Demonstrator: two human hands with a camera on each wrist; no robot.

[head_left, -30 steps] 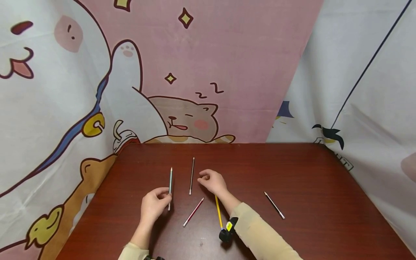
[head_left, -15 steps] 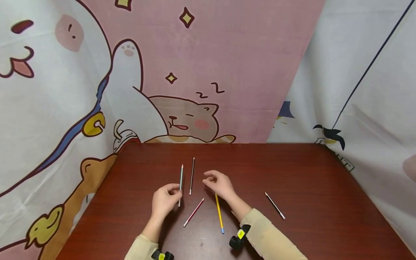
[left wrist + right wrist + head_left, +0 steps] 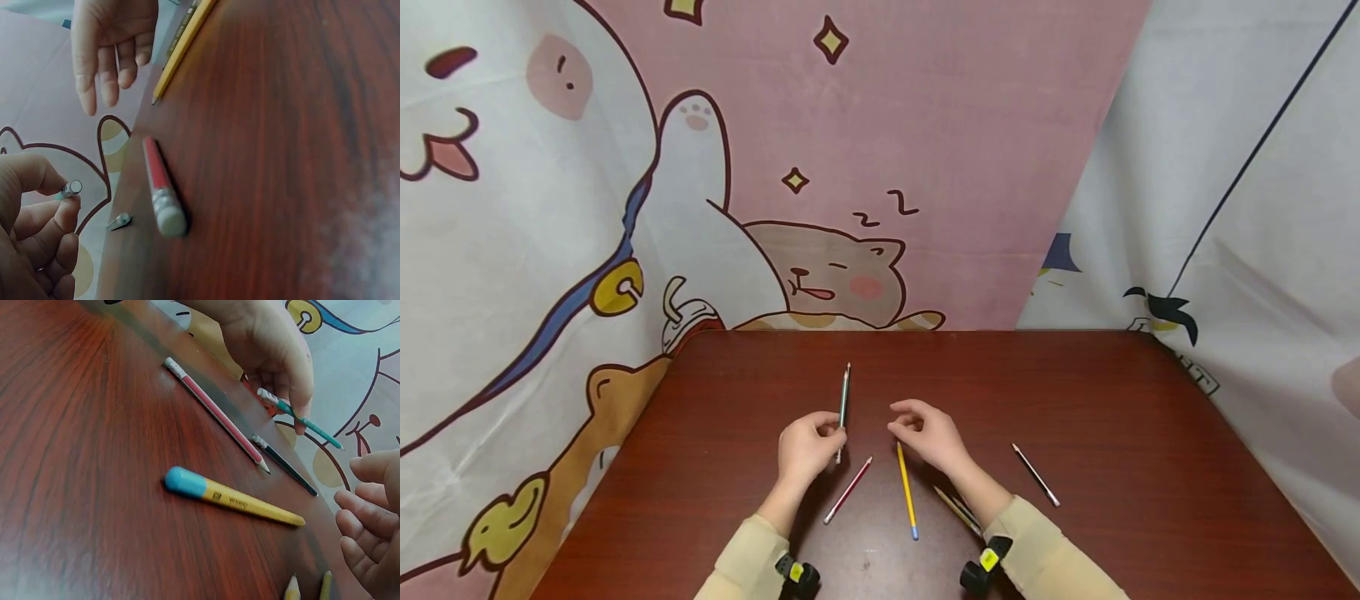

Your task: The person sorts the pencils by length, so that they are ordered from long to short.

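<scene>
Pinching green pencil (image 3: 843,405) in left hand (image 3: 807,447), lower centre of head view, pointing it up-frame along near-vertical axis; holding right hand (image 3: 932,436) loosely unclenched.

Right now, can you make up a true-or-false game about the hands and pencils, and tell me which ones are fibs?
1. The left hand pinches a green pencil. True.
2. The left hand is holding two pencils. False: it holds just the green one.
3. In the head view, the red pencil lies on the table left of the yellow pencil. True.
4. The yellow pencil has a red end. False: it has a blue end.
5. The right hand holds nothing. True.
6. The red pencil's sharp tip points toward the bottom of the head view. False: its eraser end does.
</scene>
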